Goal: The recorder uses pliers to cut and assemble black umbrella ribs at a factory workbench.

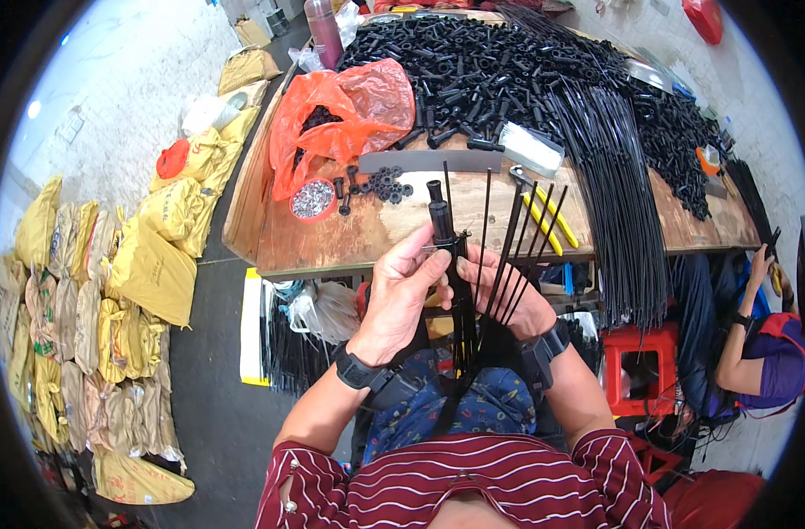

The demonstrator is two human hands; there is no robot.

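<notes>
In front of my chest, close to the table's near edge, is an upright black plastic tubular fitting [438, 213], which looks like an umbrella runner. My left hand [397, 289] closes on it, thumb and fingertips pressed at its lower collar. Several thin black rods [511, 231] fan up to the right of the fitting, and others hang below it in a bundle. From the right, my right hand [519, 298] has its fingers curled around rods at the collar; its fingertips are partly hidden. Yellow-handled pliers [548, 216] lie on the table just beyond it.
A heap of black tubular fittings [482, 70] covers the far wooden table [332, 251]. Long black rods [618, 212] overhang its front edge. An orange bag [367, 106], a dish of small metal pieces [312, 200] and black rings [389, 183] lie left. At right is another person's arm [739, 353].
</notes>
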